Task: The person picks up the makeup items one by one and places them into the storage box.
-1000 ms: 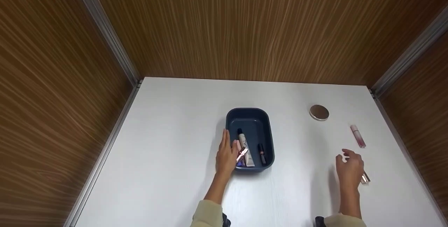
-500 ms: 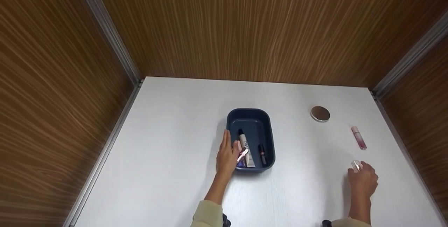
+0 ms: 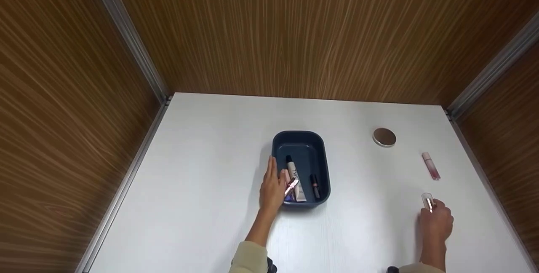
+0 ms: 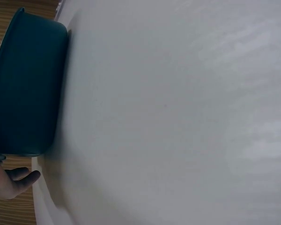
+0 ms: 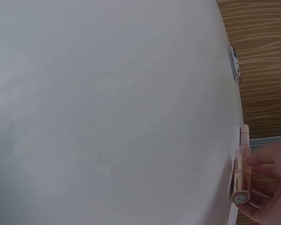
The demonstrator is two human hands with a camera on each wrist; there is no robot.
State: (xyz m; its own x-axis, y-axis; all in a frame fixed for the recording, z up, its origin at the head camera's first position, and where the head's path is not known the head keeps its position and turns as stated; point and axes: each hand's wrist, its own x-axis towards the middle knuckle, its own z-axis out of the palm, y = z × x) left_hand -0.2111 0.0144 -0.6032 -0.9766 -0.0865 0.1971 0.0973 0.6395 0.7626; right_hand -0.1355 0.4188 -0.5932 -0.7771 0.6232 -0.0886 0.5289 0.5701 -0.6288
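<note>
Over on the right side of the white counter [image 3: 202, 151], the person's right hand [image 3: 437, 222] has its grip closed on a slim rose-gold cosmetic tube [image 3: 428, 204], thumb and fingers pinching its sides; the clear end points away from the person. I can't tell whether the tube touches the counter.

The left hand [image 3: 273, 191] lies along the left wall of a dark blue bin [image 3: 309, 151], fingers straight, its grip loose, touching the bin.

In the near part of the bin lie a white squeeze tube [image 3: 291, 167] with a black cap, a shiny pink-gold stick [image 3: 292, 185] across it, something purple [image 3: 289, 198] partly hidden beneath, and, apart on the right, a small black tube [image 3: 315, 185] with a pink band.

Just beyond the right hand lies a pink lip gloss [image 3: 430, 166]; farther back and to its left sits a round compact [image 3: 384, 137]. Wood-grained panels [image 3: 269, 33] enclose the counter.
</note>
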